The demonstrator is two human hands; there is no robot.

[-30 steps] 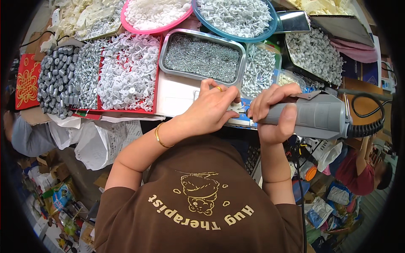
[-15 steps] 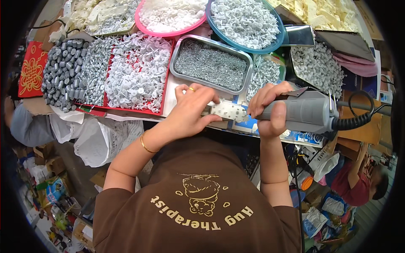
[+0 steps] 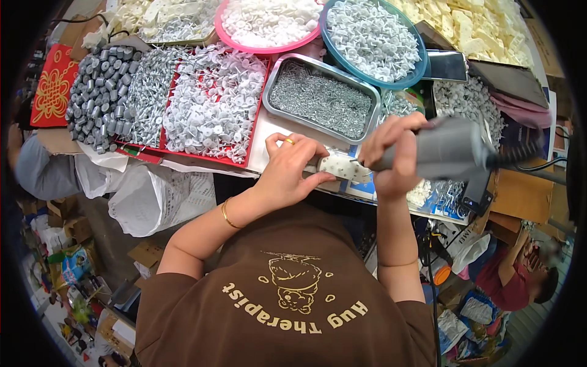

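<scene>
My left hand (image 3: 295,164) pinches the left end of a small white plastic piece (image 3: 342,167) at the table's near edge. Several small metal dots, which look like screw heads, dot its top. In my right hand (image 3: 393,153) is a grey corded electric screwdriver (image 3: 449,148), smeared by motion, with its tip end over the right part of the piece. The tip itself is mostly hidden by my fingers. Just beyond both hands stands a metal tray (image 3: 267,98) full of small screws.
Left of the tray, a red box (image 3: 251,131) holds white round-headed parts, beside grey cylinders (image 3: 101,92). A pink basin (image 3: 269,48) and a blue basin (image 3: 394,82) hold more white parts behind. A phone (image 3: 445,65) lies at the right. A person (image 3: 510,275) sits at the far right.
The table and its containers have shifted slightly right in view. The screwdriver has swung a little in my right hand and is blurred. My left hand keeps its hold on the plastic piece.
</scene>
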